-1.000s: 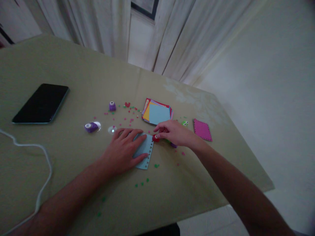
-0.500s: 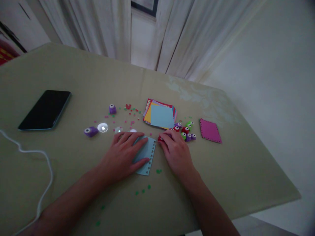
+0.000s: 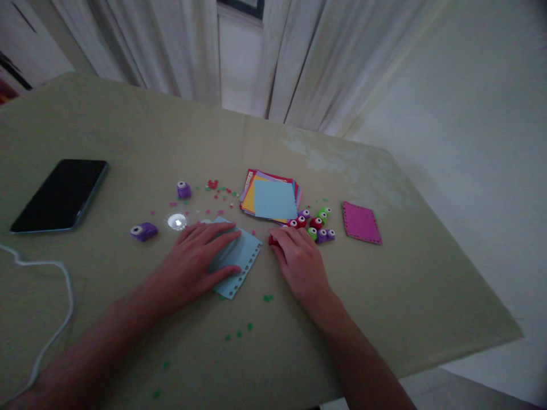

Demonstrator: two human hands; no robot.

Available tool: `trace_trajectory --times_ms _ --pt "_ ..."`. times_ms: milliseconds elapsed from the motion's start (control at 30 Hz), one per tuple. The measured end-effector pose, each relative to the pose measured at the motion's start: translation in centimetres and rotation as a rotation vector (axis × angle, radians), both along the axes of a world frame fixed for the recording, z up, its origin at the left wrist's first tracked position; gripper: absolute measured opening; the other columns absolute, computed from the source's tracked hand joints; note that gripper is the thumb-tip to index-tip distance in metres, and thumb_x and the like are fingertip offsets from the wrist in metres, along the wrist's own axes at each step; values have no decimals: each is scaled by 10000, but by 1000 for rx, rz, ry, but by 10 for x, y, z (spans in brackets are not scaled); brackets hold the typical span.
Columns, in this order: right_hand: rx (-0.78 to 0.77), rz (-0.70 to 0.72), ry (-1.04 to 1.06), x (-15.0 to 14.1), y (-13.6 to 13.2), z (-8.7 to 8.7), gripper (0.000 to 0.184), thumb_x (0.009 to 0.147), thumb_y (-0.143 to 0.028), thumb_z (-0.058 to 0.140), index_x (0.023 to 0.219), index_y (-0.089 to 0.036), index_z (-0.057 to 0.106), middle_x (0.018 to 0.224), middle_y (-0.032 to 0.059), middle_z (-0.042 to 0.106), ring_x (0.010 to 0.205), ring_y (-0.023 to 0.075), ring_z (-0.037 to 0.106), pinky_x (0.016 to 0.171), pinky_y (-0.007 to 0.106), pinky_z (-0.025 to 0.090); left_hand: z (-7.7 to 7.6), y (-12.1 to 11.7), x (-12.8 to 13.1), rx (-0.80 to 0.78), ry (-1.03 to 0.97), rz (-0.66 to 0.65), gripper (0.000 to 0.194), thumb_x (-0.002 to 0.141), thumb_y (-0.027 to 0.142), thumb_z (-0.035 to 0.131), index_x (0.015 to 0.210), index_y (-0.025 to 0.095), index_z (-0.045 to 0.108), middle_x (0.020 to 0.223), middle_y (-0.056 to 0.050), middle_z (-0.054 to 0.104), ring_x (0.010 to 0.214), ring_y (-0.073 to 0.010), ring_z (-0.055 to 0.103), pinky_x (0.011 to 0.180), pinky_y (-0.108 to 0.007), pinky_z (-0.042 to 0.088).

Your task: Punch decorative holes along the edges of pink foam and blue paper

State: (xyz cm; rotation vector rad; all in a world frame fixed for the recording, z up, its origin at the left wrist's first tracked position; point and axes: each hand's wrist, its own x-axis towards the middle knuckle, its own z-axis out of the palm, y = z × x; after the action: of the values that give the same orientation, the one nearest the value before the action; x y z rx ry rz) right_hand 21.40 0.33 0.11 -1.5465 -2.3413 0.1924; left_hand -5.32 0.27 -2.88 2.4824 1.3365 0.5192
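Observation:
My left hand [image 3: 204, 250] lies with its fingers spread on a light blue square of paper [image 3: 245, 256], which is turned at an angle on the table. A row of small punched holes runs along the paper's right edge. My right hand [image 3: 301, 265] is closed around a small red paper punch [image 3: 272, 240], mostly hidden under the fingers, just right of the paper. Beyond that hand sits a cluster of red, green and purple one-eyed punches [image 3: 316, 222]. A stack of coloured paper squares [image 3: 276, 199] lies behind them, with a blue one on top.
At the right lies a pink square [image 3: 361, 222] with punched edges. Two purple punches [image 3: 144, 231] [image 3: 183, 189] stand at the left, near scattered paper confetti [image 3: 212, 184]. A black tablet [image 3: 62, 195] and a white cable [image 3: 68, 290] lie farther left.
The blue paper has rotated under my left hand, its holed edge now slanting. My right hand stays by the red punch. The whole view has shifted slightly.

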Motion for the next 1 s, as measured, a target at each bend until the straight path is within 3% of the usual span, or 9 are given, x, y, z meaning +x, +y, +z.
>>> trace_trajectory --times_ms 133,333,467,667,867,1000 --pt "13 -2 6 0 1 -1 241 1041 -168 650 1259 -179 753 1223 119 746 1147 298 625 1045 433 511 6 2 -4 3 38 120 588 973 617 679 1452 276 667 1505 -125 624 1343 -413 556 1134 -606 412" --pt "48 -11 7 -1 4 -3 222 1025 -171 678 1226 -198 769 1202 116 729 1135 290 618 1027 422 498 15 2 -10 -146 -13 -165 488 1031 456 627 1503 334 624 1559 -67 615 1407 -322 563 1213 -534 360" --pt "48 0 11 -2 8 -4 227 1023 -169 690 1237 -189 764 1216 111 743 1145 288 625 1039 418 483 11 3 -9 -58 19 8 603 959 603 707 1468 282 668 1583 -126 587 1421 -395 534 1194 -610 361" --pt "53 0 9 -3 9 -5 231 1030 -177 685 1247 -204 758 1239 106 758 1166 287 627 1013 417 475 8 14 -17 -137 -25 -115 527 997 515 685 1478 303 652 1553 -89 635 1427 -326 579 1261 -575 322" --pt "57 1 29 -3 9 -5 215 1019 -174 698 1225 -197 759 1232 98 766 1154 291 632 1000 412 466 5 22 -18 -137 -121 -26 452 1017 543 631 1356 260 729 1425 -119 724 1322 -327 669 1154 -509 501" --pt "47 -14 64 -4 10 -6 217 1015 -178 700 1225 -197 751 1242 101 768 1177 285 628 1011 408 452 17 20 -16 -127 -140 6 492 1031 597 576 1348 246 712 1428 -105 720 1317 -320 673 1152 -496 513"
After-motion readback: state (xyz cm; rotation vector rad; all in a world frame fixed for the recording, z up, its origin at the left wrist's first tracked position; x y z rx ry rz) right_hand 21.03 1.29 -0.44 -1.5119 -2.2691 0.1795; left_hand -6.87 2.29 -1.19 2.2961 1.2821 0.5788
